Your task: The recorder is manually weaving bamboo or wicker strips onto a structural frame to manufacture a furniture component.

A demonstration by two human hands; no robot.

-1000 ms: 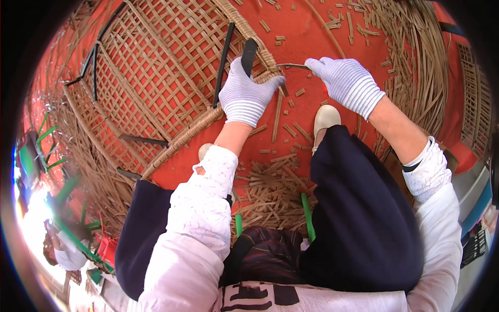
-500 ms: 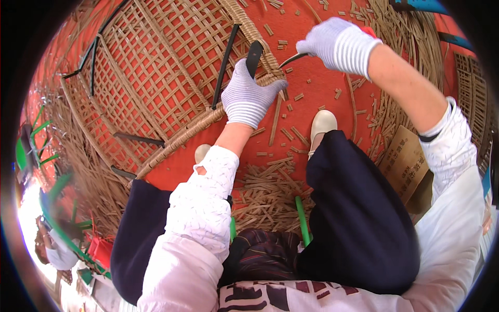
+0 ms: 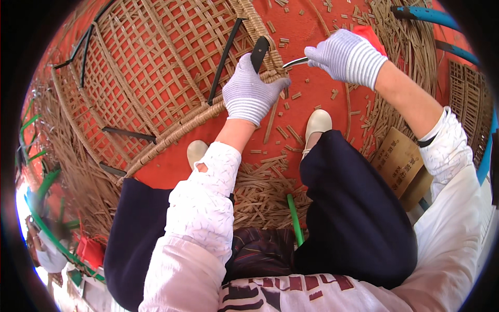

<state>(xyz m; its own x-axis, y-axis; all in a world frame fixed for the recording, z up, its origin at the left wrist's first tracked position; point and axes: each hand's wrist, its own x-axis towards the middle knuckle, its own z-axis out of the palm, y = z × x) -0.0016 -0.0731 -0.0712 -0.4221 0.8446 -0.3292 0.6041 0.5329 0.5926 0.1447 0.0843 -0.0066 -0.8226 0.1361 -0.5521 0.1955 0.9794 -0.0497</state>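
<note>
A large woven wicker frame with a wrapped rim and black bars fills the upper left. My left hand, in a grey-and-white striped glove, grips its near right corner, with the thumb pointing right. A flat black piece with a hole stands up beside those fingers. To the right, my gloved right hand is closed on a curved, pointed metal tool. The tool's tip is at the corner of the rim; whether it touches the weave I cannot tell. The fingers hide its handle.
Short cut strips litter the red floor around my shoes. Long strip bundles lie at the right, near blue metal tubes and another woven piece. A cardboard box stands by my right knee. Something red shows behind my right hand.
My right hand has moved slightly right and down, and the tool now lies flatter. My left hand keeps its hold on the corner. The view has shifted a little.
</note>
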